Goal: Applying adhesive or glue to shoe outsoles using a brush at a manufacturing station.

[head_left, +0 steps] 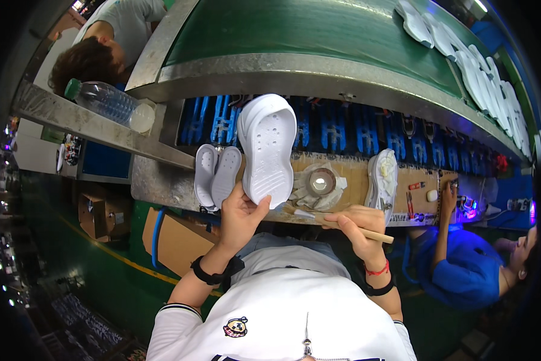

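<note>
My left hand holds a white shoe sole upright by its lower end, with the patterned inner side facing me. In my right hand is a wooden-handled brush, its tip pointing left toward the sole's lower edge. Just behind the brush on the workbench stands a small round glue pot on crumpled paper. Two smaller white soles lie side by side left of the held sole.
Another sole lies right of the pot. A green conveyor belt runs behind, carrying several white soles at the far right. A plastic bottle rests on the left shelf. A person in blue works on my right, another person at far left.
</note>
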